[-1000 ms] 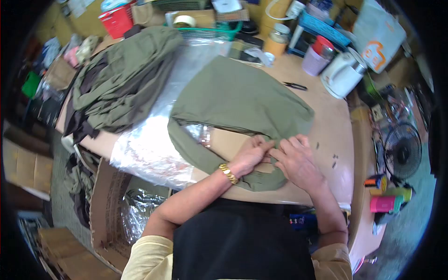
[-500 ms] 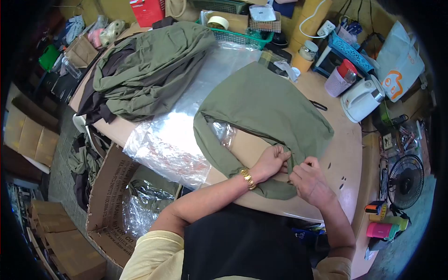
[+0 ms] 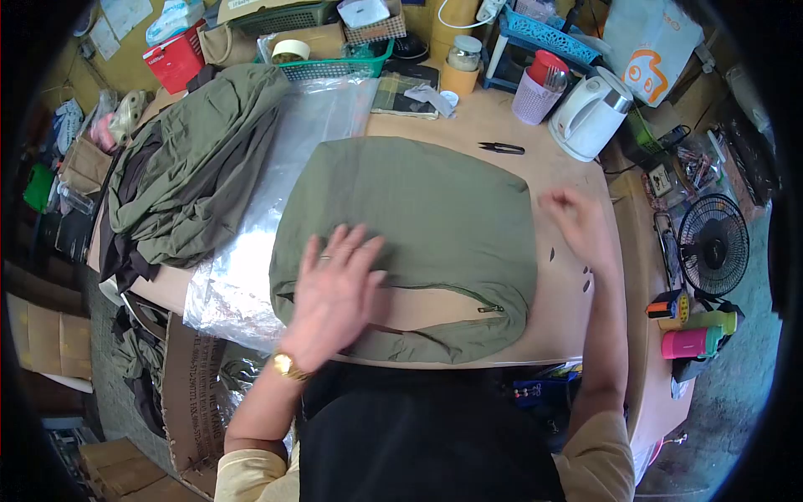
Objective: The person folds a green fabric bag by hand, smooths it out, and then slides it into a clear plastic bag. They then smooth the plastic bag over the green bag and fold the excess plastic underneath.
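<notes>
An olive-green fabric cover [image 3: 410,205] lies spread flat near the front of the table, with a curved zipped opening along its near side. The zipper pull [image 3: 490,309] shows near the right end of that opening. My left hand [image 3: 335,289], with a gold watch at the wrist, is over the left part of the cover, its fingers spread. Just off the cover's right edge, my right hand [image 3: 579,219] hangs above the table with loosely bent fingers, slightly blurred, and nothing shows in it.
A pile of green and dark garments [image 3: 201,159] sits at the left beside clear plastic sheeting [image 3: 242,276]. Black thread snips [image 3: 502,148] lie behind the cover. A white kettle [image 3: 590,117] stands back right; a cardboard box [image 3: 191,393] is below the table's left edge.
Both hands have let go of the zipped edge and moved apart, left hand leftward, right hand up and right. The cover now lies flatter and squarer, and the view has shifted.
</notes>
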`<state>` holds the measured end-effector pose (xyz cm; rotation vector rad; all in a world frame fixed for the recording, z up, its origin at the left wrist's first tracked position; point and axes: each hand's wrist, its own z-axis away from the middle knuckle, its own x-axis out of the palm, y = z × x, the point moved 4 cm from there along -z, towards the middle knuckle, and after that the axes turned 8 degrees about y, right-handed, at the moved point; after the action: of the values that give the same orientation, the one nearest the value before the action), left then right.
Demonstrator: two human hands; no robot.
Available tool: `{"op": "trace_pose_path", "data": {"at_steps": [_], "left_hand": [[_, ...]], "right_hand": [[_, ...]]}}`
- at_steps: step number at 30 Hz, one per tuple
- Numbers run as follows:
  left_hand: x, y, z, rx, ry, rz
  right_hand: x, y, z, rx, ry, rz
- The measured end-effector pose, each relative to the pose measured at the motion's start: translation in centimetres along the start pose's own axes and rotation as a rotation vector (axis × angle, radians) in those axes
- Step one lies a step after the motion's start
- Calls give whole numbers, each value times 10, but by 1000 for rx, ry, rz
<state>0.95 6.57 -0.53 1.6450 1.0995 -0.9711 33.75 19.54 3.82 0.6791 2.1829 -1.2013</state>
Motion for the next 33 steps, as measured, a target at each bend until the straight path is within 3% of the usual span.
{"op": "trace_pose_path", "data": {"at_steps": [1, 2, 4, 6, 11, 14, 16, 20, 22, 24, 28, 30, 32, 33], "left_hand": [[7, 14, -3, 92, 129, 41], [22, 18, -4, 96, 133, 37], [59, 16, -3, 15, 41, -56], [70, 10, -3, 13, 51, -18], [78, 1, -7, -17, 76, 73], [78, -4, -9, -24, 96, 104], [78, -6, -8, -18, 141, 181], [79, -14, -6, -69, 206, 344], [80, -18, -4, -99, 219, 404], [78, -21, -5, -140, 258, 512], [78, -22, -4, -152, 258, 541], [80, -21, -2, -71, 229, 482], [65, -17, 1, -31, 218, 336], [57, -14, 4, 6, 197, 195]], "right_hand": [[11, 4, -29, -76, -7, -23], [31, 15, -57, 19, -73, -22], [80, 36, -115, -109, -226, 90], [131, 50, -158, -190, -249, 96], [207, 78, -208, -40, -120, 370], [234, 96, -213, -53, 7, 492], [225, 86, -211, -202, 151, 471], [171, 100, -246, 100, 145, -241], [115, 45, -213, 104, 8, -627], [77, -9, -161, 59, -186, -766], [83, -87, -26, 126, -435, -575], [109, -101, 24, -202, -279, -227], [127, -102, 55, -398, -117, 47], [131, -96, 62, -398, -120, 48]]}}
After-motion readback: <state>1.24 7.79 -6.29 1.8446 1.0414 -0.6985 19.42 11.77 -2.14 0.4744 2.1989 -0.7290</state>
